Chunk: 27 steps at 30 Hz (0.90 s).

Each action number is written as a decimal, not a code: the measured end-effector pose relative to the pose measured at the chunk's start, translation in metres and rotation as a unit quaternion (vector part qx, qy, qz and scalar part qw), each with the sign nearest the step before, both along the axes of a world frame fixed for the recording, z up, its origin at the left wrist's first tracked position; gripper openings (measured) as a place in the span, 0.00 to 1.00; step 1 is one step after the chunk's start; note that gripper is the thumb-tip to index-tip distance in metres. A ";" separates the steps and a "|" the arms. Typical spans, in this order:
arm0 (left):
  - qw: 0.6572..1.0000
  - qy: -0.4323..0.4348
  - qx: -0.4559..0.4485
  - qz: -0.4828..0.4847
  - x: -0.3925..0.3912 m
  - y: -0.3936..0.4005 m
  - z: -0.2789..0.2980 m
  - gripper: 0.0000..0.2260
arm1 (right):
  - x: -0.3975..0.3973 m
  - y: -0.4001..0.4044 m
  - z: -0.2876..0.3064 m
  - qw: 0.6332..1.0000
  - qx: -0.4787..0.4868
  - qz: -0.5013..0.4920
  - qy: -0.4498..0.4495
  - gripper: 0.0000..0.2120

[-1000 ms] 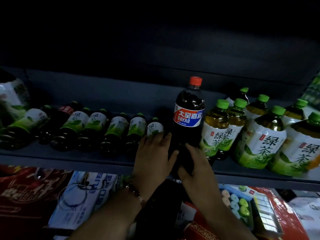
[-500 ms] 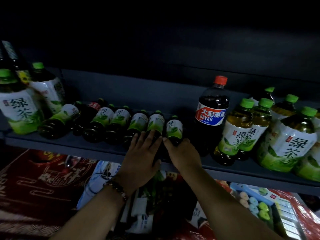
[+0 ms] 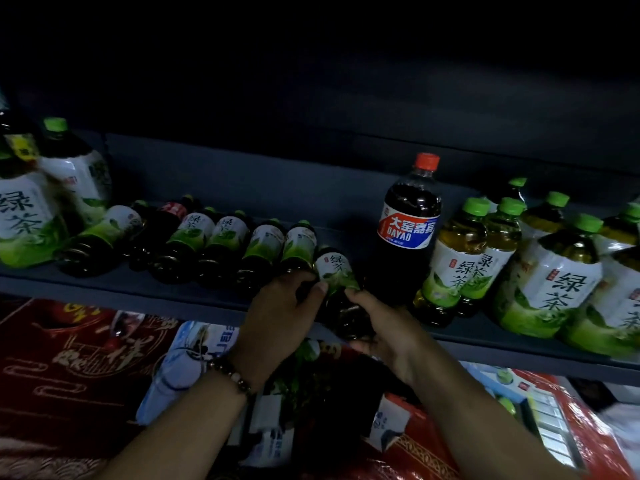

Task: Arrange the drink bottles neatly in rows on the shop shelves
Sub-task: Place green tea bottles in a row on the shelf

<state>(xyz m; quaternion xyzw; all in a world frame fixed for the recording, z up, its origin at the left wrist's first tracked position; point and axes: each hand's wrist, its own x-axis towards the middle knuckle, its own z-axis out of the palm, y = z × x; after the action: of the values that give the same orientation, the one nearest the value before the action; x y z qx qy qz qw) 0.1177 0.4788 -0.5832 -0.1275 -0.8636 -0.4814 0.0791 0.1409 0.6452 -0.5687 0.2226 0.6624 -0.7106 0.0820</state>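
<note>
Both hands — left hand [image 3: 284,303] and right hand [image 3: 384,323] — clasp the small tea bottle [image 3: 337,271] lying just left of the cola bottle [image 3: 408,226] — base toward them, cap pointing rearward.

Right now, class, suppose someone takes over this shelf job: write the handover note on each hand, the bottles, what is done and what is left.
Left hand and right hand: both grip the small green tea bottle lying at the right end of the lying row on the shelf.
Done: the Dayao cola bottle stands upright beside the upright green tea bottles.
Left: the small bottles lie on their sides, one red-labelled bottle among them; probably stand and sort them.
</note>
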 end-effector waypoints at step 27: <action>0.991 0.103 -0.058 0.055 -0.027 0.058 -0.026 0.32 | 0.004 -0.001 -0.028 0.916 0.279 0.071 0.279 0.38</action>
<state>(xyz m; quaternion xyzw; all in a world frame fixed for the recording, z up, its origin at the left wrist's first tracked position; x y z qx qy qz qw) 0.0907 0.5364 -0.6095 -0.1328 -0.8828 -0.4099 0.1868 0.1454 0.6444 -0.5963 -0.0189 0.8436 -0.5227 -0.1212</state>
